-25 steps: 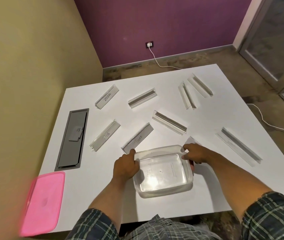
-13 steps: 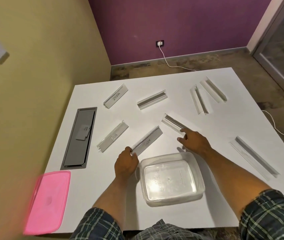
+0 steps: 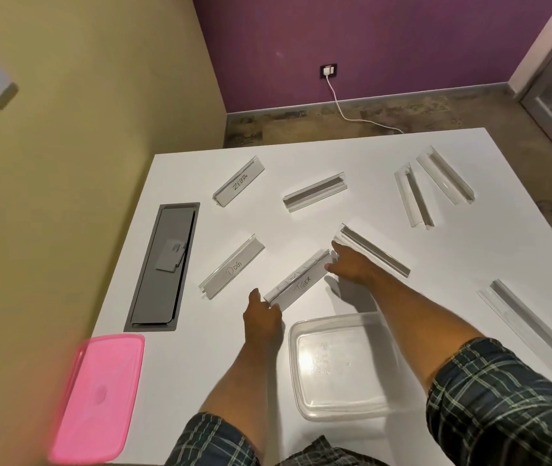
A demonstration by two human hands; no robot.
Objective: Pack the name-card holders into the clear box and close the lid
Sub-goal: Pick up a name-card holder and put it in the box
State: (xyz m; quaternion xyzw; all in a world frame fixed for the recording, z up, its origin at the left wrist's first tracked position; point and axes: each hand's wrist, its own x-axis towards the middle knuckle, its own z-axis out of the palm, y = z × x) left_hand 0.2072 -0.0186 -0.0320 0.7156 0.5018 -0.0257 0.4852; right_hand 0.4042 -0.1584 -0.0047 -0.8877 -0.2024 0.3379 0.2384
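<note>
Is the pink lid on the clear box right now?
No, the pink lid lies on the table's left edge, apart from the open clear box.

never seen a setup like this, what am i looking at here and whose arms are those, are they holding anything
There is no machine here. A person wears a camera on the head, so you look down their own arms at a white table. The left hand and right hand are at the two ends of a name-card holder marked TIGER, seemingly about to lift it; the grip itself is hard to make out. More holders lie scattered around, two reading DOG and ZEBRA. Near the person sits an empty clear box. Its pink lid lies at the table's left corner, and a grey cable hatch is set into the tabletop.
</note>
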